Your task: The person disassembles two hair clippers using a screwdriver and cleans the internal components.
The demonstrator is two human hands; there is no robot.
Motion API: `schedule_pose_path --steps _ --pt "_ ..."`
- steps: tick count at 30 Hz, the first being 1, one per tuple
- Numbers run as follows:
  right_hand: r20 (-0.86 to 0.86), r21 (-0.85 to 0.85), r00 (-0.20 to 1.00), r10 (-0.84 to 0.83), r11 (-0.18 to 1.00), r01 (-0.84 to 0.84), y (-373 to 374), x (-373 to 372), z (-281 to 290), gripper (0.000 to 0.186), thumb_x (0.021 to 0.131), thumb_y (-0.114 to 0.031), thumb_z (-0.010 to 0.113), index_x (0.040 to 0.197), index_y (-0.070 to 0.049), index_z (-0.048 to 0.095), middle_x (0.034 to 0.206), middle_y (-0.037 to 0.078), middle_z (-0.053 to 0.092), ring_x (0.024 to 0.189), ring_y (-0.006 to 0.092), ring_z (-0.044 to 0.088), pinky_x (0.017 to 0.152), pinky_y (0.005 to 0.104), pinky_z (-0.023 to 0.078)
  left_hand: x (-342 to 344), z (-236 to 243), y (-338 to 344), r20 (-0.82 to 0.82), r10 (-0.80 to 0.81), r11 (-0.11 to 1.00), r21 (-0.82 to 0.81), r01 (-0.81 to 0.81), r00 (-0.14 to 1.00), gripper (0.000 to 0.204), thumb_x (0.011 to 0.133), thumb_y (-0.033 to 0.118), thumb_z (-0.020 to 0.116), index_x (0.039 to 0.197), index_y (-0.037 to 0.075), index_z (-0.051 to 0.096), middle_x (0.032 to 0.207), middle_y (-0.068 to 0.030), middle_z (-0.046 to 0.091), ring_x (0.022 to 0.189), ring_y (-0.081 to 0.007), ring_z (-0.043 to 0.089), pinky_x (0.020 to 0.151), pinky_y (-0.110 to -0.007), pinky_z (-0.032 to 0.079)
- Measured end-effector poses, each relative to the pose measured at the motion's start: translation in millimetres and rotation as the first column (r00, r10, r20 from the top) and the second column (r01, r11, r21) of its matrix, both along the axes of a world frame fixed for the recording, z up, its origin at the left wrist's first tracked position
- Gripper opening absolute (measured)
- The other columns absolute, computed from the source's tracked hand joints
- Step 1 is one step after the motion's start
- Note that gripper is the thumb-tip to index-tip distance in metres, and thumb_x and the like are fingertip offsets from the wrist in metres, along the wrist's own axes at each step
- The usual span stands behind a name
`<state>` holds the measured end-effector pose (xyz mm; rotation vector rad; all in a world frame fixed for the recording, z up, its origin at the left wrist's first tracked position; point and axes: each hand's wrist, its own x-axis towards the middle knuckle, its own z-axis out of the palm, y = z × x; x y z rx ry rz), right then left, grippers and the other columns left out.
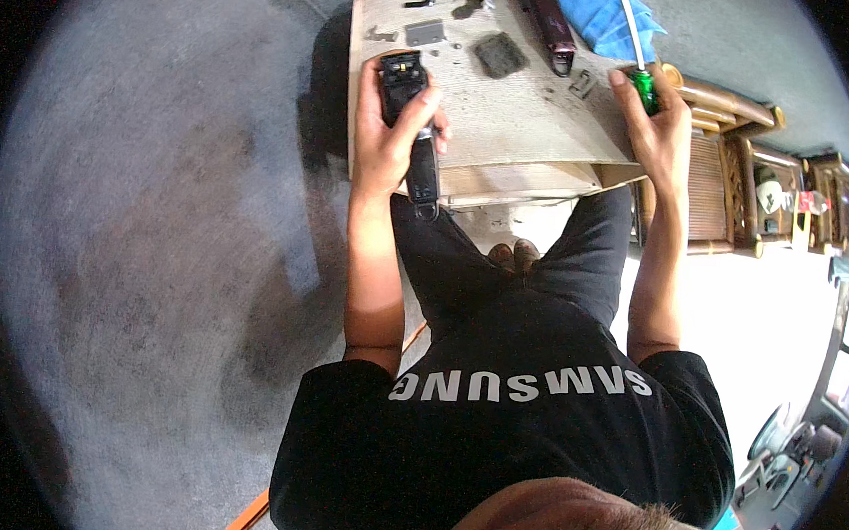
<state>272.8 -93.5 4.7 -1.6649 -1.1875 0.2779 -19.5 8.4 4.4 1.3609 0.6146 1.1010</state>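
Note:
My left hand point(388, 136) is closed round a black hair clipper point(423, 161), held over the left side of the small wooden table. Its top end is uncovered and shows inner parts, and a hanging loop is at the lower end. My right hand point(659, 133) grips the green handle of a screwdriver point(634, 33) at the table's right edge. The shaft points up and away from me. Between the hands lie a dark maroon clipper cover point(550, 29), a dark squarish pad point(501, 55) and a flat grey metal plate point(424, 33).
A blue cloth point(601, 22) lies at the table's point(544, 138) far right. Several small loose parts are scattered over the worn top, among them a black piece point(420, 1). Below the front edge is an open compartment point(513, 182). Bamboo furniture point(708, 178) stands to the right.

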Motion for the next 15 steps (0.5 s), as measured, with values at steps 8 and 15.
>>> schedule_pose_path --steps 8,15 --pt "0.376 -0.077 0.902 0.212 0.977 -0.197 -2 -19 9 0.028 0.088 -0.018 0.075 0.116 -0.015 0.075 0.104 0.011 0.078 0.095 0.0295 0.076 0.084 0.0386 0.059 1 3 2 0.002 0.018 1.0 -0.01 -0.018 1.0 0.026 0.102 0.014 0.064 0.121 0.007 0.047 0.078 -0.008 0.061 0.061 -0.0156 0.063 0.051 -0.028 0.052" --pt "0.563 -0.123 0.796 0.222 0.975 -0.185 11 -26 -2 0.028 0.09 -0.036 0.077 0.111 -0.017 0.078 0.097 0.008 0.078 0.084 0.0296 0.075 0.076 0.0404 0.058 2 0 5 0.013 -0.025 0.999 -0.031 0.026 1.0 0.028 0.103 0.016 0.063 0.123 0.009 0.045 0.076 -0.009 0.061 0.061 -0.0165 0.063 0.051 -0.028 0.052"
